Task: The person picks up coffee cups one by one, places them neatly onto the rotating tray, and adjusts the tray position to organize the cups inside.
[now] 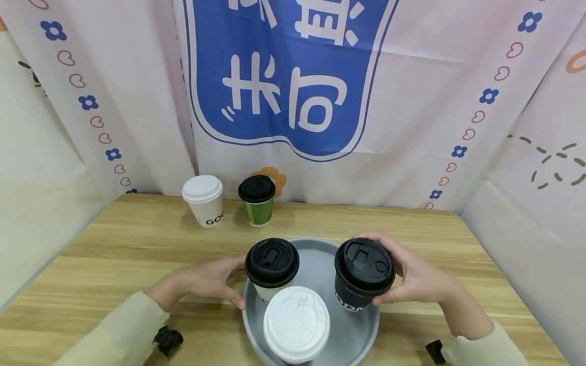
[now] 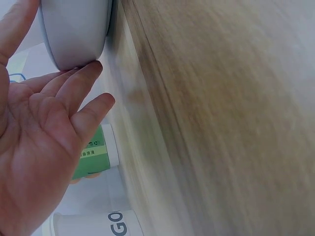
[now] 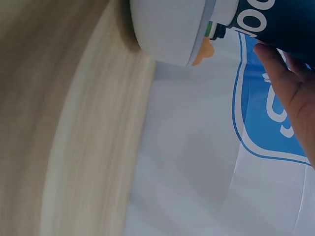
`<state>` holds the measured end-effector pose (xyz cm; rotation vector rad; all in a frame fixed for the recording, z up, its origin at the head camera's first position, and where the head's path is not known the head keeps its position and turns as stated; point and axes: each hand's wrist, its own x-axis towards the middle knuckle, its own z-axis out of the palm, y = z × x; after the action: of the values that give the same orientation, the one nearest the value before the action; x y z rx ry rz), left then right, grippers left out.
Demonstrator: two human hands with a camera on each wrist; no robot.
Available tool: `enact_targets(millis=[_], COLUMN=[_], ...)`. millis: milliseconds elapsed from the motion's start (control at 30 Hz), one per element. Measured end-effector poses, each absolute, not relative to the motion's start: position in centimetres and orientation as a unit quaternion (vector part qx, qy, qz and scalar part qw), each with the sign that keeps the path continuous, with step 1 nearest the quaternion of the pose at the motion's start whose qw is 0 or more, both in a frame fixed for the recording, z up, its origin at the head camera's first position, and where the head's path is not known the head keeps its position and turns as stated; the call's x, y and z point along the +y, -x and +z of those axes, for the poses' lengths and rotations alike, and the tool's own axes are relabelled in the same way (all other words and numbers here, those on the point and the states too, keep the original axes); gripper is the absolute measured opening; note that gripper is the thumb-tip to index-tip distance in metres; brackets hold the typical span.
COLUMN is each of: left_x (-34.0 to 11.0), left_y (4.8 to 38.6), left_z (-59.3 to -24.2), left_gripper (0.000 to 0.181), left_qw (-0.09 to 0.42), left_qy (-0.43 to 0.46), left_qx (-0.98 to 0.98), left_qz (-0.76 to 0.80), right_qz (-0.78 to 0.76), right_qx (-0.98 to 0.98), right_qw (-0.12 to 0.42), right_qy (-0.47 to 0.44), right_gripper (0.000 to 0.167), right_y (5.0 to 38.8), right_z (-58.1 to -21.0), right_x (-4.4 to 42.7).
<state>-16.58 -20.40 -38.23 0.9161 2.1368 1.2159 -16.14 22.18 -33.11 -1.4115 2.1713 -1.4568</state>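
The right grip is curled round a dark cup, fingers on its far side and thumb on its near side, so the cup sits between them; whether its base touches the tray below cannot be told. The left grip is loose, fingers extended, and its fingertips touch the outer wall of the round grey tray. Just right of the left grip, inside the tray, stands a black-lidded white cup. Nearer the person than either grip, and between the two, is a white-lidded cup, also on the tray. Beyond the left grip and a little to its right, well apart from it, a green cup stands upright on the table; straight beyond the same grip stands a lettered white cup. Past both grips, the table's far edge meets a hanging cloth with a blue badge. Behind the grips, pale sleeves cover the forearms, a black fitting beside the left one
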Motion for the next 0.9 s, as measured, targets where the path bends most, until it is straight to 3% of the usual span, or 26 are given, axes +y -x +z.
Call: enact_targets(millis=[900], left_x=[-20.5], left_y=[16.6], left_z=[-38.4], left_gripper=[0.089], left_qw=[0.262], left_qy=[-0.341], left_qx=[0.777], left_qz=[0.46], right_qz=[-0.486], right_qx=[0.682], right_qw=[0.144], right_qy=[0.527], right_gripper=[0.098], right_y=[14.0], right_z=[-35.5], right_x=[21.8])
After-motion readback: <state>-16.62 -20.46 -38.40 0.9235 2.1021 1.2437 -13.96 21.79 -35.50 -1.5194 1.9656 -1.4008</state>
